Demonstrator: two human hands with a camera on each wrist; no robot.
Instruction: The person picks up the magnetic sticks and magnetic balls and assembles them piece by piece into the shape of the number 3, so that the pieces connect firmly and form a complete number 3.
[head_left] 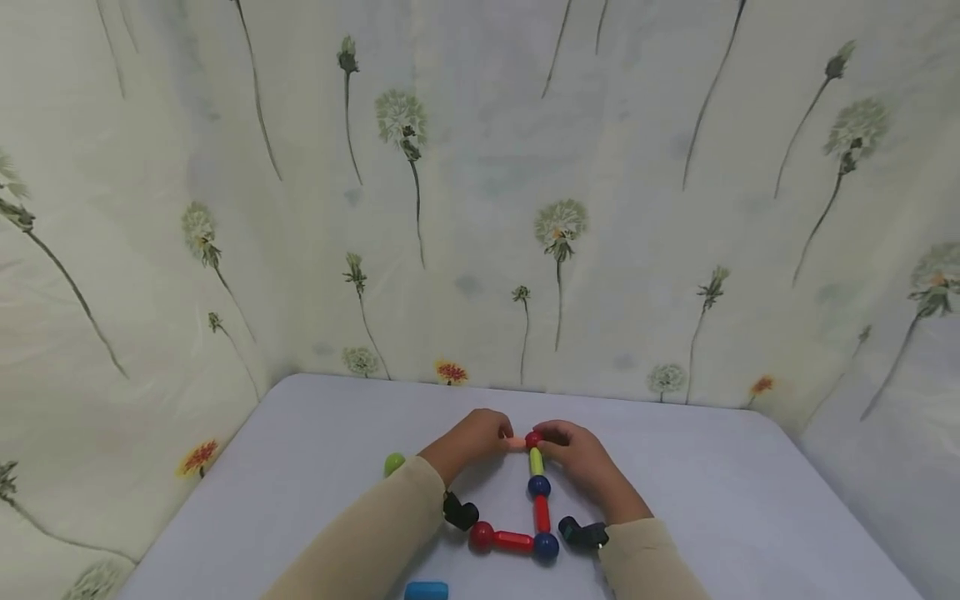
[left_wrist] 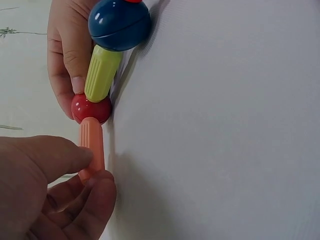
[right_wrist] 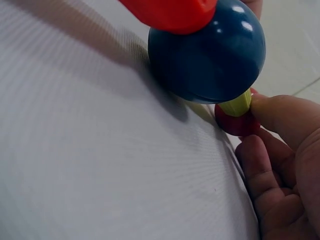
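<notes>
My left hand [head_left: 480,435] pinches a salmon-orange magnetic rod [left_wrist: 91,135] between thumb and fingers. The rod's far end touches a red ball [left_wrist: 91,108]. My right hand [head_left: 583,457] grips that ball, its thumb beside the yellow-green rod [head_left: 536,461]. From there a chain runs toward me: a blue ball [head_left: 539,487], a red rod [head_left: 542,514] and another blue ball [head_left: 546,547]. At this corner it turns left along a second red rod [head_left: 514,542] to a red ball [head_left: 482,536]. In the right wrist view, the nearer blue ball partly covers the yellow-green rod.
A green ball [head_left: 393,463] lies left of my left forearm, partly hidden by the sleeve. Near the bottom edge is a blue rod [head_left: 427,591]. The white table [head_left: 750,500] meets a flower-printed cloth [head_left: 480,208] at its far edge.
</notes>
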